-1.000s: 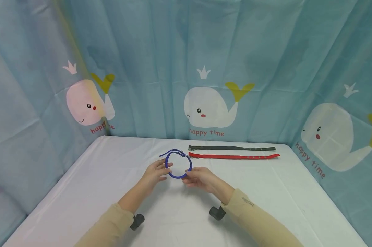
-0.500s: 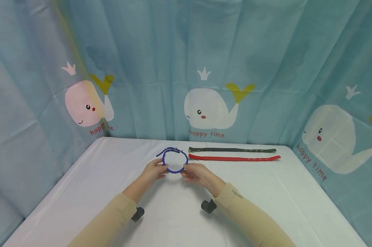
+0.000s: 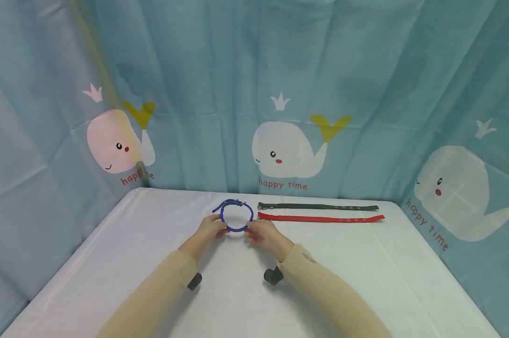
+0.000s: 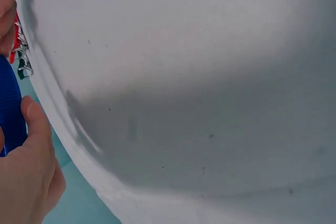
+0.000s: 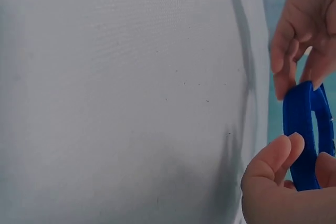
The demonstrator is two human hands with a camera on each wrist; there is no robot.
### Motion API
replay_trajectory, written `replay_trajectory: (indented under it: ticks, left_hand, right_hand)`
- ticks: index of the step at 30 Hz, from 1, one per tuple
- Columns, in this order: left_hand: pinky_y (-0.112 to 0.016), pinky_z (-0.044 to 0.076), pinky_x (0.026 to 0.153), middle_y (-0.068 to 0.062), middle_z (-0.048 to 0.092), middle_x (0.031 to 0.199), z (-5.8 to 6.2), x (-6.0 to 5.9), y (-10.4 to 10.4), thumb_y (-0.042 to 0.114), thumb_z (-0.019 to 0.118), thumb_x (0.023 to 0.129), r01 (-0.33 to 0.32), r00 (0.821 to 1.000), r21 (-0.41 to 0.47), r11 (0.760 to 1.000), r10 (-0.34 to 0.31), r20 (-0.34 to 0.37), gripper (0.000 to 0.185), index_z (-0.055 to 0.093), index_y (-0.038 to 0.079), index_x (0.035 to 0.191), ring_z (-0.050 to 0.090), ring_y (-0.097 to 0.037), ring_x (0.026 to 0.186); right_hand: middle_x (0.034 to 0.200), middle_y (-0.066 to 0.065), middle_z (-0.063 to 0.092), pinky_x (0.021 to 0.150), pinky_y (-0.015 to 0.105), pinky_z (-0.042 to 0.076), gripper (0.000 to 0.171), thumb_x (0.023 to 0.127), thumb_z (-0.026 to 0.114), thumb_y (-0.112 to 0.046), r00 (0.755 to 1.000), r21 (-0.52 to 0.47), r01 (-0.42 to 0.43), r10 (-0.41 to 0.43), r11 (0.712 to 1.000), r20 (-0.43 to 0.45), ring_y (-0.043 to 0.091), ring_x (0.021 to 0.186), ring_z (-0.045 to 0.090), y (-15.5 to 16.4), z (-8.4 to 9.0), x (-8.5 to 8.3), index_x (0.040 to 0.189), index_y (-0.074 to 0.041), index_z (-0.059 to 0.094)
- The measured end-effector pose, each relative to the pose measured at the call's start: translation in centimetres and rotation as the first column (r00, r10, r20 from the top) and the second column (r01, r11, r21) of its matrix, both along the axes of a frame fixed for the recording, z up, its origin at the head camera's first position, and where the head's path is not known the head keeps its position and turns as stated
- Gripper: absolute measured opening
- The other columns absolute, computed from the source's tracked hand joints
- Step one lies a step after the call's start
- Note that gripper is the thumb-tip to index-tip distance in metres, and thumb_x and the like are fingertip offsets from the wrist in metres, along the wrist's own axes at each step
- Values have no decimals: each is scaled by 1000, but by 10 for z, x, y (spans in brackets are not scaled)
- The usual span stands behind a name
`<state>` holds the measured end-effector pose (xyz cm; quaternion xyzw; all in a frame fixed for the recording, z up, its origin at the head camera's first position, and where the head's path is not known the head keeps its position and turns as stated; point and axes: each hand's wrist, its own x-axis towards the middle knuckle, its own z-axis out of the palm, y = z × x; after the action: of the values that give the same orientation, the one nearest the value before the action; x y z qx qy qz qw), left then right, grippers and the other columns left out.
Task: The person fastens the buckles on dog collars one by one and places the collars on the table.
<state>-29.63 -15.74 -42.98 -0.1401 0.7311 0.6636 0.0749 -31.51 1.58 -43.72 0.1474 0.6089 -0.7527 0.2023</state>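
Your left hand (image 3: 209, 230) and right hand (image 3: 262, 233) pinched the blue collar (image 3: 236, 216) loop, red strap (image 3: 319, 218) just right of it, bare table (image 3: 364, 272) nearer you.

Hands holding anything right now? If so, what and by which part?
Both hold the blue collar, buckled into a loop. The left hand pinches the loop's lower left, the right hand its lower right; the buckle end is on the far side.

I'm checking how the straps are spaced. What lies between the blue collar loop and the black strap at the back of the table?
Nothing: in the head view, only bare white tablecloth separates the blue collar loop from the black strap.
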Motion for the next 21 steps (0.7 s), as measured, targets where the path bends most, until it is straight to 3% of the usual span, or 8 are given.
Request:
replay_trajectory:
  ticks: [3,7,15,21]
  left_hand:
    - [-31,54,77,-29,59,118,-3,-8,1,-1,51,96,-17,1000,11,1000,17,6,52,33,-12,143,65,-18,80]
    - [-32,54,79,-32,56,123,-7,-18,1,-3,51,96,-28,1000,26,999,28,13,53,31,-13,143,66,-20,83]
    - [-24,53,69,-27,57,122,-10,-34,-1,-1,53,95,-107,993,-3,994,107,56,49,38,-11,141,64,-18,79]
    - [-21,51,63,-27,57,123,-13,-43,-2,1,53,95,-127,989,-31,991,129,76,49,39,-9,141,62,-14,73]
  right_hand:
    - [83,8,63,63,26,51,29,94,62,-7,1000,10,27,-27,1000,5,15,69,58,-3,-3,-4,121,2,56]
    - [81,7,64,62,23,52,30,93,64,-7,998,35,65,-64,997,-11,13,66,58,-8,-6,-10,121,3,58]
    - [83,11,69,64,25,56,35,92,66,-6,993,101,114,-108,988,-57,15,69,66,-22,-13,-20,124,5,59]
    - [85,14,69,64,28,57,36,93,64,-6,988,88,143,-137,986,-75,17,69,68,-29,-18,-25,126,6,57]
